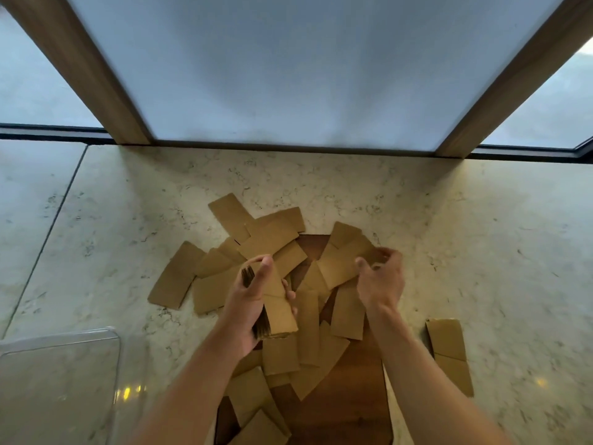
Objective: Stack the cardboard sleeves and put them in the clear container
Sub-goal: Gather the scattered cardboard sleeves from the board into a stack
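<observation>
- On the marble surface [321, 184], many flat cardboard sleeves [272, 239] lie in a loose pile, partly over a dark wooden board [346, 399]; this spread lets each one be taken singly.
- The left hand [250, 303] grips a stack of sleeves [276, 303], fingers and thumb curled round its edges, probably to keep the pieces squared while more are added.
- The right hand [382, 274] hovers over the pile with fingers loosely curled; it holds nothing that I can see, and it seems ready to pick the sleeve just under it.
- One more sleeve [449, 354] lies alone on the right, well apart from the pile.
- The clear container [64, 342] stands at the lower left, near the left arm; no sleeves are seen in it, so filling appears not yet begun.
</observation>
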A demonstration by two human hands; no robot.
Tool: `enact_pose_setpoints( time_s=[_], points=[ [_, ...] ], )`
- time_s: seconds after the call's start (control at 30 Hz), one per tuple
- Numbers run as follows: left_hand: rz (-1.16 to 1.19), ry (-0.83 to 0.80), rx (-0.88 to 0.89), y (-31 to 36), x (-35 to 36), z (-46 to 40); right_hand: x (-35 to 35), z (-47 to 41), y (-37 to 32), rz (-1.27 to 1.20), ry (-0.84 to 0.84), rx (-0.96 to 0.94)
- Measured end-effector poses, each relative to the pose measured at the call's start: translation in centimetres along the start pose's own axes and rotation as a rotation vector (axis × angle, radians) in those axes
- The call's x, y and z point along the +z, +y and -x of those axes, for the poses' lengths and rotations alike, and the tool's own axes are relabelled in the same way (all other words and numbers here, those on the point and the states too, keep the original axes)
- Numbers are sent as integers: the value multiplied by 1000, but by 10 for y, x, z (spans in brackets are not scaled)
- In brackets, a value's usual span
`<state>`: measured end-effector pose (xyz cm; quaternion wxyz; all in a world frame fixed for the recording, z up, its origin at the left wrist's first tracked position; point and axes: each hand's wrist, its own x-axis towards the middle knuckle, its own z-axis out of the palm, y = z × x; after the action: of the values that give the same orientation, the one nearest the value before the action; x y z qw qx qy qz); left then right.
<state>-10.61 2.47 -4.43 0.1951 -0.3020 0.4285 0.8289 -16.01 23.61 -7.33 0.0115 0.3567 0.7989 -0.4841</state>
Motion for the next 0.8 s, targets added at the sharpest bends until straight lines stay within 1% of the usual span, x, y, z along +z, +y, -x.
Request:
enact_pose_setpoints(
  time_s=[0.03,0.07,0.1,0.13,0.17,0.2,0.23,0.27,0.3,0.33,0.37,0.4,0.43,0.47,0.5,0.53,0.57,0.67,0.73,0.77,0.8],
  points=[
    [-49,2,-2,0,5,-2,-11,-1,1,-157,-41,13],
    [-104,2,1,0,8,-6,-20,2,1,-281,-139,0],
    [-166,-10,-6,0,13,-8,-26,8,-1,-343,-282,-47],
    [-245,-35,-32,-1,16,-9,-29,16,-6,-341,-438,-105],
    [-343,-74,-74,-1,20,-9,-28,25,-11,-276,-578,-155],
    [-425,-121,-118,-2,22,-9,-24,32,-16,-180,-682,-188],
    [-464,-153,-146,-3,24,-10,-17,37,-18,-83,-727,-212],
    [-463,-155,-152,-5,24,-11,-9,36,-19,-8,-687,-226],
    [-412,-132,-148,-6,22,-11,-2,32,-19,63,-561,-229],
    [-321,-99,-141,-7,17,-12,5,22,-19,138,-383,-209],
    [-213,-86,-131,-7,12,-12,9,12,-18,188,-205,-156],
    [-129,-81,-114,-8,7,-12,13,5,-18,232,-98,-90],
    [-92,-80,-87,-8,2,-13,19,0,-18,313,-63,-50],
    [-85,-77,-58,-8,-2,-13,25,-1,-19,436,-59,-54],
    [-87,-79,-32,-8,-4,-13,31,0,-19,543,-63,-83],
    [-79,-75,-14,-7,-5,-12,37,2,-21,580,-50,-114],
    [-58,-69,-3,-6,-4,-12,39,1,-23,504,-28,-110],
    [-3,-68,20,-4,-5,-12,24,-7,-29,26,3,20],
    [-4,-58,7,-3,-4,-11,2,-3,-28,-141,7,34],
    [-20,-63,-3,-3,-1,-9,-7,7,-26,-174,-49,24],
    [-49,-75,-16,-4,3,-5,-12,21,-23,-178,-158,4]
  ],
)
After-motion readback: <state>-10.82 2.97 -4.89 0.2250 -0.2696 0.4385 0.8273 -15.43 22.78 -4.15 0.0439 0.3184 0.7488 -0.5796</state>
